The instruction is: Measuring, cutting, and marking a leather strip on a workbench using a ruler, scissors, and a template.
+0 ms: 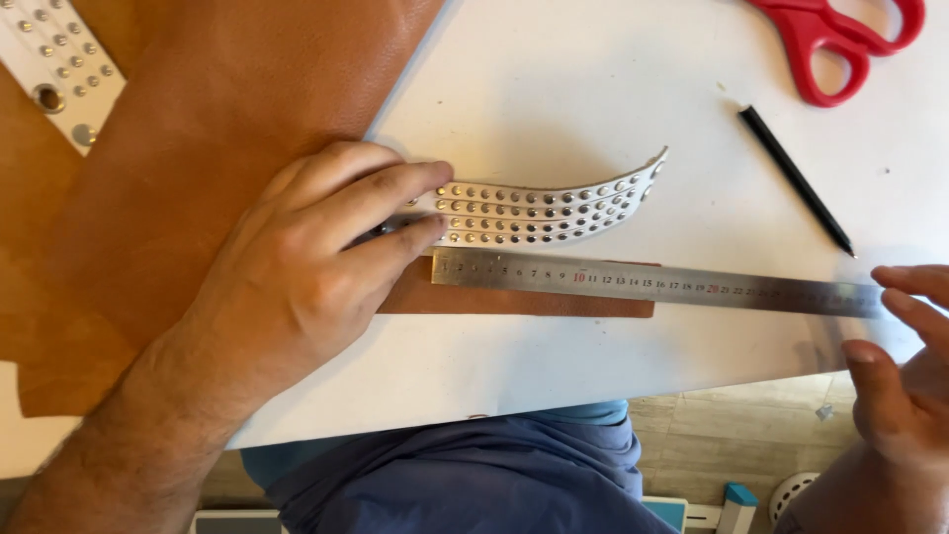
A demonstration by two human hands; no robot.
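My left hand presses its fingertips on the left end of a white strap covered in rows of metal studs, lying curved on the white table. Just below the strap, a steel ruler lies across a narrow brown leather strip. My right hand is at the ruler's right end, fingers spread, fingertips touching or just off the metal; which one I cannot tell.
A large brown leather sheet covers the table's left side. Another white studded piece lies at the top left. Red scissors and a black pencil lie at the upper right. The table's front edge runs just below the ruler.
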